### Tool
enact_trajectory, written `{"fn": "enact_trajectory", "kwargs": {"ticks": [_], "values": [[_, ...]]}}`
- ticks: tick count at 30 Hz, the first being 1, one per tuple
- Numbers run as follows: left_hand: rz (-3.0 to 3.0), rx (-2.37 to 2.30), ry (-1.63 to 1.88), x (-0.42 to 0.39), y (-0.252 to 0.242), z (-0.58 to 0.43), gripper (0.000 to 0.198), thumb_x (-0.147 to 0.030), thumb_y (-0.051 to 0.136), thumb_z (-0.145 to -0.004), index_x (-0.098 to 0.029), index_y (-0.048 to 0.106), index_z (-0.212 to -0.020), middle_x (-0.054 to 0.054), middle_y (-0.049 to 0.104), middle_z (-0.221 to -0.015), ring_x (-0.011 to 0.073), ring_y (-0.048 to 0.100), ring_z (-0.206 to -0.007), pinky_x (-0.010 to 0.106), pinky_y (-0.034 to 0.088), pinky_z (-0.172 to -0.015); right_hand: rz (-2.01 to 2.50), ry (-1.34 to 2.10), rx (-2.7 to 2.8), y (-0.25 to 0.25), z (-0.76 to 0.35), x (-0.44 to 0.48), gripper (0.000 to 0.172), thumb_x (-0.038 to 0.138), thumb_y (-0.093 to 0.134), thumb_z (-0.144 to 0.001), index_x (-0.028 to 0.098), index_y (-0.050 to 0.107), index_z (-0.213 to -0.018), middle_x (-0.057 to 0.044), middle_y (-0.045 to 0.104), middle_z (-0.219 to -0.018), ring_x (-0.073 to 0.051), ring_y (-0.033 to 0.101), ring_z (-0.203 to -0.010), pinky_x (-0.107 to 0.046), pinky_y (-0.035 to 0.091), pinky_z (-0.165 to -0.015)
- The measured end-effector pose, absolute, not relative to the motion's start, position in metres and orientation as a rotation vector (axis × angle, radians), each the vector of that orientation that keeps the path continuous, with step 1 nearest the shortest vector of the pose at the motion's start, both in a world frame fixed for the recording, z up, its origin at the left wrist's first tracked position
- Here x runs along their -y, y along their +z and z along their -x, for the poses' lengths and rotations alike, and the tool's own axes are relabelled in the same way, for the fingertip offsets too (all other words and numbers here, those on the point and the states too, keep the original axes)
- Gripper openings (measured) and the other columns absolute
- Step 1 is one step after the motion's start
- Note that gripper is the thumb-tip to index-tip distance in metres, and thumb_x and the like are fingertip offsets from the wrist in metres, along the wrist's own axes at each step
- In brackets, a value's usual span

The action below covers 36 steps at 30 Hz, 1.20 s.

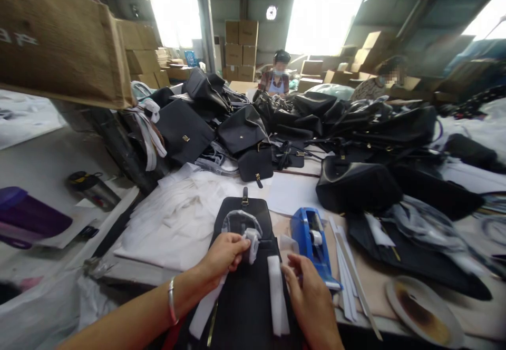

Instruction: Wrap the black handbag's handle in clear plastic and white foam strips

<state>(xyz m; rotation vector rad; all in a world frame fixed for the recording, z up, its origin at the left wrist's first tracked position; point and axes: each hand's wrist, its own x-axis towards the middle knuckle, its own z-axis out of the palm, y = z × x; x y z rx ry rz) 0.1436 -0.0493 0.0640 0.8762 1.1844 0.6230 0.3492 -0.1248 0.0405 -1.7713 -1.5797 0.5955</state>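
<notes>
A black bag [253,308] lies in front of me, its flap with a small buckle toward the back. My left hand [227,255] pinches a buckle wrapped in clear plastic [252,244], over the top of the bag. A plastic-wrapped loop [243,218] arches just behind it. White foam strips [276,294] lie along the right side of the bag, and another white strip [207,308] is on the left. My right hand [306,292] is beside the right strips, its fingers curled and a little apart, nothing visible in them.
A blue tape dispenser [312,239] stands right of the bag, beside thin white strips [343,271] and a round stained plate [422,313]. White sheets [169,223] are piled left. Black bags [356,184] heap behind. Two people [275,76] are farther back.
</notes>
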Motion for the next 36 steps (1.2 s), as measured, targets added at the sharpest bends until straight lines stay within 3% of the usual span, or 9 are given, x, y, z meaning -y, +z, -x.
{"fn": "enact_trajectory", "kwargs": {"ticks": [3,6,12,24,30,36], "values": [[-0.843,-1.179,0.615,0.054,0.064,-0.142,0.048,-0.059,0.071,-0.067,-0.016,0.052,-0.072,-0.008,0.038,-0.049,0.0038,0.022,-0.041,0.017,0.013,-0.039,1.816,0.77,1.647,0.031,-0.355,0.139,0.028,0.044,0.052,-0.091,0.024,0.06,-0.108,-0.004,0.068,-0.088,-0.022,0.068,-0.077,-0.033,0.055,-0.07],[-0.821,-1.181,0.628,0.056,0.067,-0.143,0.051,-0.06,0.073,-0.065,-0.014,0.053,-0.075,-0.008,0.038,-0.052,0.0038,0.022,-0.045,0.016,0.014,-0.04,1.821,0.744,1.666,0.023,-0.346,0.144,0.035,0.035,0.057,-0.085,0.023,0.058,-0.118,-0.005,0.068,-0.094,-0.023,0.068,-0.081,-0.032,0.055,-0.072],[-0.785,-1.177,0.657,0.068,0.071,-0.151,0.051,-0.057,0.075,-0.066,-0.011,0.055,-0.079,-0.005,0.041,-0.058,0.0041,0.025,-0.048,0.016,0.014,-0.042,1.827,0.765,1.605,0.026,-0.334,0.14,0.04,0.024,0.057,-0.08,0.02,0.057,-0.12,-0.003,0.068,-0.084,-0.022,0.069,-0.076,-0.03,0.055,-0.069],[-0.763,-1.225,0.747,0.091,0.056,-0.167,0.048,-0.056,0.072,-0.073,-0.012,0.057,-0.085,-0.005,0.04,-0.054,0.0052,0.027,-0.047,0.016,0.021,-0.042,1.986,0.939,1.855,0.051,-0.327,0.141,0.043,0.009,0.051,-0.085,0.013,0.052,-0.127,-0.015,0.067,-0.111,-0.029,0.065,-0.105,-0.039,0.049,-0.089],[-0.724,-1.184,0.778,0.091,0.061,-0.165,0.043,-0.05,0.073,-0.075,-0.012,0.056,-0.085,-0.005,0.041,-0.059,0.0049,0.027,-0.048,0.016,0.022,-0.042,1.792,1.229,1.605,0.043,-0.34,0.131,0.034,0.018,0.058,-0.08,0.02,0.056,-0.113,-0.001,0.067,-0.08,-0.02,0.066,-0.076,-0.028,0.046,-0.07],[-0.692,-1.164,0.787,0.095,0.06,-0.162,0.039,-0.048,0.07,-0.079,-0.012,0.054,-0.084,-0.005,0.041,-0.059,0.0048,0.028,-0.048,0.016,0.022,-0.042,1.732,1.336,1.542,0.036,-0.346,0.128,0.022,0.019,0.06,-0.078,0.021,0.06,-0.1,0.002,0.065,-0.076,-0.017,0.063,-0.072,-0.024,0.042,-0.064]]}}
